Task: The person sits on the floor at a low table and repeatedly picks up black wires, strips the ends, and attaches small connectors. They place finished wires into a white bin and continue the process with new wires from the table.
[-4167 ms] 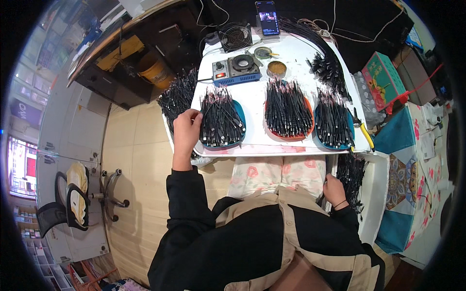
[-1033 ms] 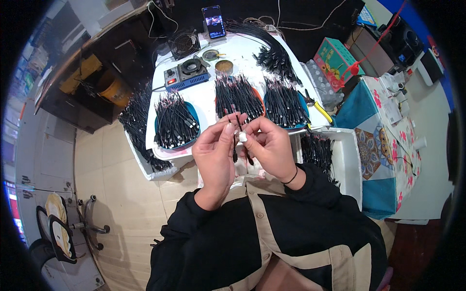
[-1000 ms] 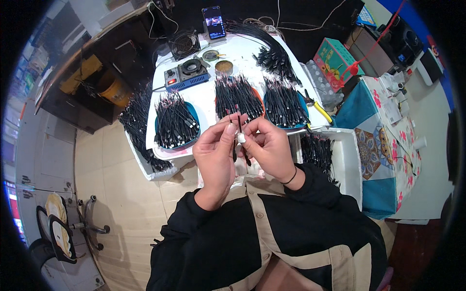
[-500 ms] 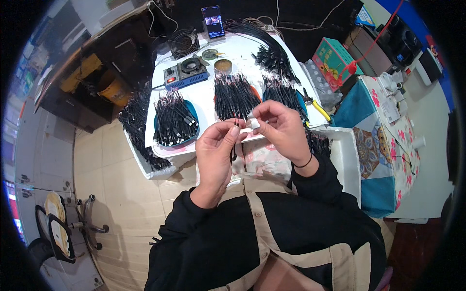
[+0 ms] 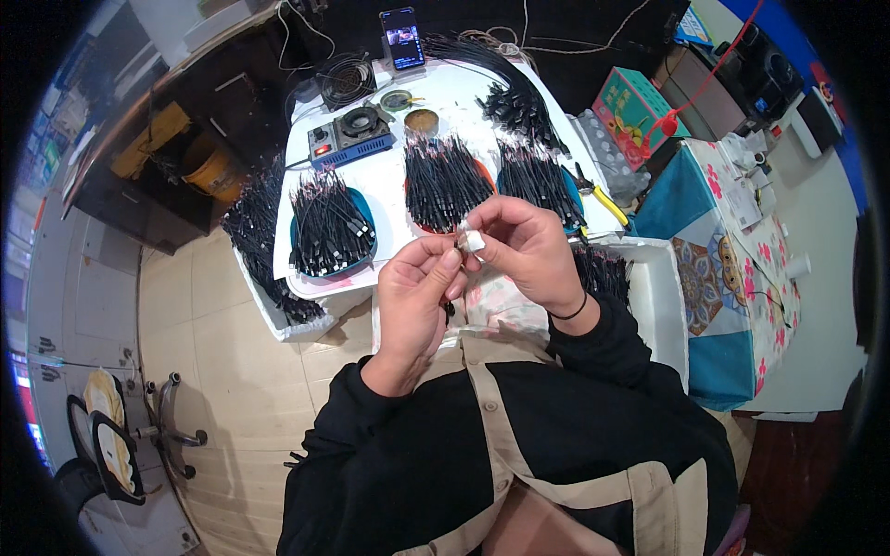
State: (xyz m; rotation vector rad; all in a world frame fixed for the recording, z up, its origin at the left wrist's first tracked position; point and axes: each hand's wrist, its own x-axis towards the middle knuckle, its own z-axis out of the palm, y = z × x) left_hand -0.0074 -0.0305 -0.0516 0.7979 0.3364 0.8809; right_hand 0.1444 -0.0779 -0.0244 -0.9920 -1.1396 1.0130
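Note:
Over my lap, my left hand (image 5: 422,283) pinches a short black cable between thumb and forefinger. Its lower end (image 5: 451,308) dangles beneath the fingers. My right hand (image 5: 524,243) meets the left at the cable's upper end, thumb and forefinger closed together. Something white (image 5: 474,241), like a wrap or bit of tissue, covers its fingertips; the cable end there is hidden. Just beyond the hands, a bundle of black cables (image 5: 445,181) with reddish wire ends fills an orange tray. Similar bundles lie in a blue tray at left (image 5: 329,227) and another at right (image 5: 533,176).
On the white table (image 5: 394,185) stand a small heating unit (image 5: 352,132) with a lit red switch, a round tin (image 5: 422,121), a fan (image 5: 346,82) and a phone (image 5: 402,39). Yellow-handled pliers (image 5: 603,202) lie at the right edge. Foam boxes (image 5: 656,296) of cables flank the table.
My right hand has moved left and slightly down, bringing its white-covered fingertips against the left fingers. The view has shifted a little. The left hand keeps its pinch on the cable.

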